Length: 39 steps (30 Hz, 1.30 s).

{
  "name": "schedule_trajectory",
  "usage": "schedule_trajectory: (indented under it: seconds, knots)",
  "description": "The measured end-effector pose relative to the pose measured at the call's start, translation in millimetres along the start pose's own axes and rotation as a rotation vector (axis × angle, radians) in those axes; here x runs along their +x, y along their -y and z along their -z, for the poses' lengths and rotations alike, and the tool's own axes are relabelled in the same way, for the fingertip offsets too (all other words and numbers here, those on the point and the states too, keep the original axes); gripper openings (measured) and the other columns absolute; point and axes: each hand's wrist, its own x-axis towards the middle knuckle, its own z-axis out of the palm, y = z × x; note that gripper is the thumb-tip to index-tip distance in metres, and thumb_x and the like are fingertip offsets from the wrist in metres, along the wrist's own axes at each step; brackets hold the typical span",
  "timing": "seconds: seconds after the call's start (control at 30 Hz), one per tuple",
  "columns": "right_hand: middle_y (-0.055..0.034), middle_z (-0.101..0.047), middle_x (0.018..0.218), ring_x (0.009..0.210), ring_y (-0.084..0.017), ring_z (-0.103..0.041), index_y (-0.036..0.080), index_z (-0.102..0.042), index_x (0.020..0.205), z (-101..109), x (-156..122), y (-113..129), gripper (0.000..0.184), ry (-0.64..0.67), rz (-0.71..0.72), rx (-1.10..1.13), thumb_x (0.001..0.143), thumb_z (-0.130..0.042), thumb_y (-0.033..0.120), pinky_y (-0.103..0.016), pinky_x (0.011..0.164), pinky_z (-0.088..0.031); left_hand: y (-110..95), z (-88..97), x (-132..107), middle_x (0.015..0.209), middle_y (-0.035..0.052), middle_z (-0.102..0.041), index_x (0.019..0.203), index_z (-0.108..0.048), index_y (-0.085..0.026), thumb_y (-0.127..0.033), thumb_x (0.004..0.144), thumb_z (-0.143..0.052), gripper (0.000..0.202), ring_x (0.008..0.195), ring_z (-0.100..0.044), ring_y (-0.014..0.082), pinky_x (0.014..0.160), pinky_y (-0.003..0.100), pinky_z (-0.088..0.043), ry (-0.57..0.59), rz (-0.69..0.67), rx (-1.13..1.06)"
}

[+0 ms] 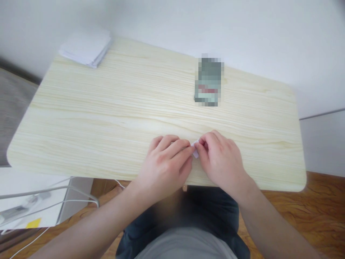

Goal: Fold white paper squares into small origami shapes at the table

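Observation:
A small folded piece of white paper (195, 150) lies between my two hands at the near edge of the light wooden table (113, 108). My left hand (165, 163) rests on the tabletop with its fingers pressed together, the fingertips pinching the paper's left side. My right hand (219, 160) is curled, its thumb and fingers pinching the paper's right side. Most of the paper is hidden under my fingers.
A stack of white paper sheets (86, 48) sits at the table's far left corner. A blurred-out rectangular object (209, 82) lies at the back, right of centre. A white wall stands behind the table. White cables and a white unit (32, 205) are at lower left.

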Motion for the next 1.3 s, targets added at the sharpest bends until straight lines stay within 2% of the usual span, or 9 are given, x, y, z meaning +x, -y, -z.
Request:
schedule_trajectory:
  seconds: [0.17,0.33,0.47,0.57,0.8,0.97,1.07,1.13,1.3]
  knots:
    - [-0.0049,-0.069,0.091,0.082,-0.022,-0.063,0.022,-0.060,0.091,-2.1,-0.4,-3.4,0.009,-0.026,-0.031,0.080,0.097,-0.059,0.029,-0.035,0.074,-0.040,1.5,1.2,0.3,0.118,0.0054,-0.074,0.118,-0.072,-0.026,-0.016,0.094,-0.058,0.030,0.117,-0.062,0.0284,0.103,0.050,-0.045,0.017,-0.042,0.021]
    - [0.0008,-0.067,0.082,0.077,-0.019,-0.062,0.024,-0.061,0.104,-6.9,-3.6,-9.9,0.009,-0.073,-0.054,0.231,0.096,-0.062,0.029,-0.032,0.071,-0.042,2.3,1.8,-1.6,0.122,0.0051,-0.074,0.121,-0.071,-0.024,-0.010,0.093,-0.054,0.036,0.121,-0.060,0.0287,0.111,0.051,-0.041,0.021,-0.085,0.042]
    - [-0.0032,-0.068,0.092,0.087,-0.020,-0.063,0.023,-0.067,0.097,-13.2,-10.1,-14.6,0.011,-0.145,-0.001,0.275,0.099,-0.060,0.031,-0.034,0.082,-0.045,0.8,1.0,-6.5,0.127,0.0043,-0.072,0.125,-0.070,-0.024,-0.010,0.094,-0.052,0.039,0.125,-0.059,0.0291,0.117,0.056,-0.034,0.022,-0.076,0.086]
    - [-0.0065,-0.069,0.102,0.096,-0.022,-0.064,0.022,-0.071,0.101,-18.3,-15.9,-17.5,0.014,-0.205,0.015,0.284,0.099,-0.059,0.029,-0.038,0.088,-0.046,-0.7,0.7,-10.8,0.131,0.0051,-0.071,0.129,-0.068,-0.024,-0.011,0.095,-0.051,0.040,0.128,-0.058,0.0296,0.119,0.058,-0.031,0.038,-0.070,0.107]
    - [-0.0081,-0.070,0.105,0.104,-0.025,-0.062,0.023,-0.076,0.106,-22.3,-31.0,-17.4,0.020,-0.292,0.046,0.271,0.100,-0.057,0.026,-0.043,0.094,-0.048,-8.6,-2.0,-22.6,0.131,0.0060,-0.070,0.128,-0.067,-0.024,-0.011,0.095,-0.050,0.040,0.130,-0.057,0.0286,0.123,0.057,-0.025,0.022,-0.076,0.117]
    - [-0.0060,-0.071,0.125,0.120,-0.027,-0.059,0.028,-0.076,0.113,-14.6,-61.8,-18.2,0.022,-0.210,0.167,0.226,0.098,-0.060,0.026,-0.049,0.106,-0.043,-22.1,-5.0,-42.7,0.130,0.0092,-0.069,0.119,-0.068,-0.021,-0.019,0.095,-0.055,0.027,0.130,-0.058,0.0282,0.122,0.052,-0.030,0.033,-0.067,0.085]
    - [-0.0055,-0.067,0.139,0.134,-0.031,-0.052,0.030,-0.068,0.131,-13.6,-82.3,-23.6,0.036,-0.141,0.274,0.180,0.095,-0.065,0.032,-0.055,0.115,-0.036,-24.9,-8.8,-55.3,0.133,0.0106,-0.068,0.123,-0.065,-0.020,-0.026,0.094,-0.059,0.030,0.133,-0.057,0.0294,0.123,0.053,-0.029,0.022,-0.060,0.057]
    - [-0.0051,-0.064,0.144,0.139,-0.033,-0.050,0.030,-0.064,0.136,-17.5,-92.2,-28.0,0.044,-0.148,0.312,0.149,0.092,-0.067,0.032,-0.059,0.118,-0.032,-23.3,-12.7,-60.9,0.133,0.0096,-0.069,0.124,-0.065,-0.021,-0.024,0.093,-0.060,0.032,0.131,-0.058,0.0288,0.121,0.052,-0.032,0.001,-0.081,0.055]
    - [-0.0025,-0.074,0.129,0.131,-0.030,-0.059,0.034,-0.073,0.119,-33.6,-103.6,-32.9,0.031,-0.268,0.308,0.174,0.091,-0.067,0.023,-0.058,0.111,-0.041,-18.3,-23.2,-67.5,0.118,0.0040,-0.076,0.110,-0.070,-0.025,-0.014,0.091,-0.061,0.023,0.114,-0.067,0.0245,0.102,0.045,-0.046,-0.070,-0.161,0.052]
